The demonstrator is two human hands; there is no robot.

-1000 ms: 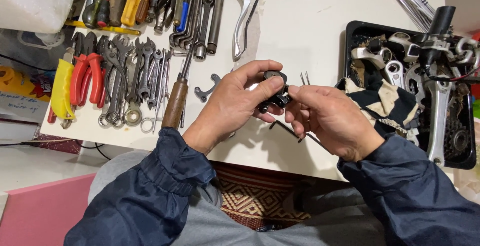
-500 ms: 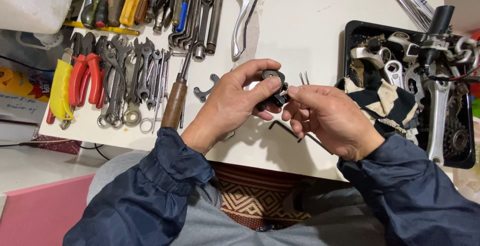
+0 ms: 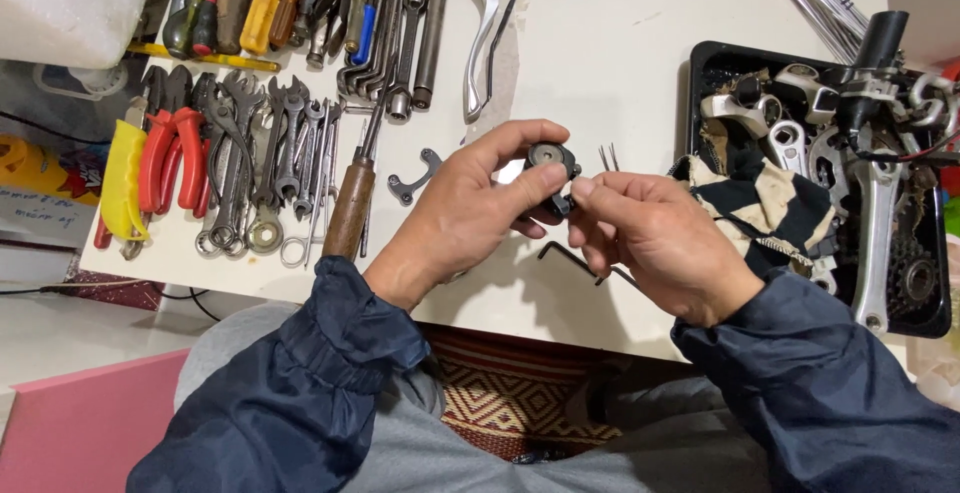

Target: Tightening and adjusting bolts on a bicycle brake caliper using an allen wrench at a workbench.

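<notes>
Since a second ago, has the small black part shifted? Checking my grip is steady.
No. The small black part sits between both hands, level with the flat metal bracket as before.

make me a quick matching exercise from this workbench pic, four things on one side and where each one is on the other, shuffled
Things:
1. small black round part
2. red-handled pliers
3. black tray of metal parts
4. silver brake lever

Places:
A. at the table's right edge
B. pinched between left hand and right hand
C. among the wrenches at the table's left side
D. lying on the white table, beyond the hands

Pairs: 1-B, 2-C, 3-A, 4-D
</notes>
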